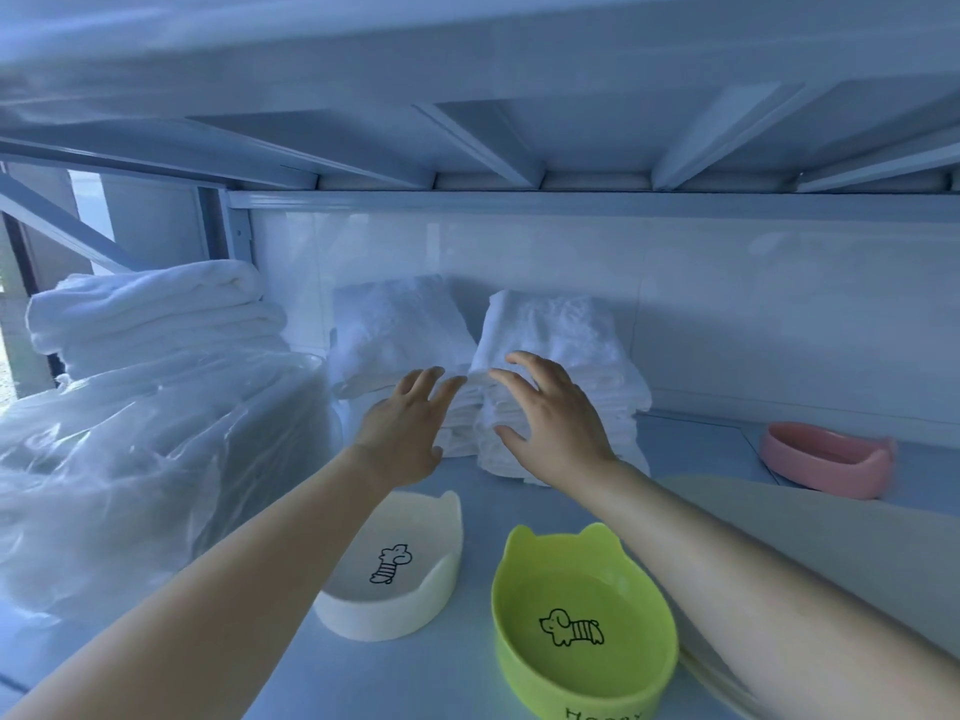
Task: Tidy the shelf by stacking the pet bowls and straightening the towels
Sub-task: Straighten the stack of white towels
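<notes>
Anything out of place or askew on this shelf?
Yes. The pet bowls sit apart, unstacked: cream bowl and green bowl at the front, pink bowl far right. Both centre towel piles, left pile and right pile, have uneven, unaligned layers.

near bowls: a cream one (387, 569) and a lime green one (584, 621), each with a black striped dog drawing; far right, a pink bowl (826, 459); white towels (550, 376).

Three pet bowls (582, 662), three towel stacks (550, 330)
</notes>
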Available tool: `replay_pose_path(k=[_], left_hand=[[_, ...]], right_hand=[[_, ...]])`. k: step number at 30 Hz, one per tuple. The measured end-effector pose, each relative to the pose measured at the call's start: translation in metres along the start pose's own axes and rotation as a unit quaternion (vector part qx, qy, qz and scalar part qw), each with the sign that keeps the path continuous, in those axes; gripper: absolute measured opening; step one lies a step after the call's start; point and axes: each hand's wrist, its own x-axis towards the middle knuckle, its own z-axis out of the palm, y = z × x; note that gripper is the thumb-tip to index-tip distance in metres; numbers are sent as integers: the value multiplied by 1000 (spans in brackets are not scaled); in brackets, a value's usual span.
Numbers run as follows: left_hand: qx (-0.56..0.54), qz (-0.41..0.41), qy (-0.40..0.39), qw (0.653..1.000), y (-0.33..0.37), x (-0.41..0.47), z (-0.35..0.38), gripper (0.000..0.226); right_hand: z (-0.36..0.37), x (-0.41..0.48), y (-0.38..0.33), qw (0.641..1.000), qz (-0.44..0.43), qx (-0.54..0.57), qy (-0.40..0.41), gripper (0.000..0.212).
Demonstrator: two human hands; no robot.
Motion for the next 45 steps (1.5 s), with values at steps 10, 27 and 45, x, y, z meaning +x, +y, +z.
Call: replay_pose_path(k=[10,27,45], left_hand=[[23,35,21,999,-9,11,11,83],[178,-40,-30,983,-43,40,36,108],[170,35,18,985,-102,28,41,86]], right_hand=[[6,12,-19,999,9,0,-42,60],[25,56,-39,991,58,13,-118,64],[67,75,-57,993,19,-33,-108,36]])
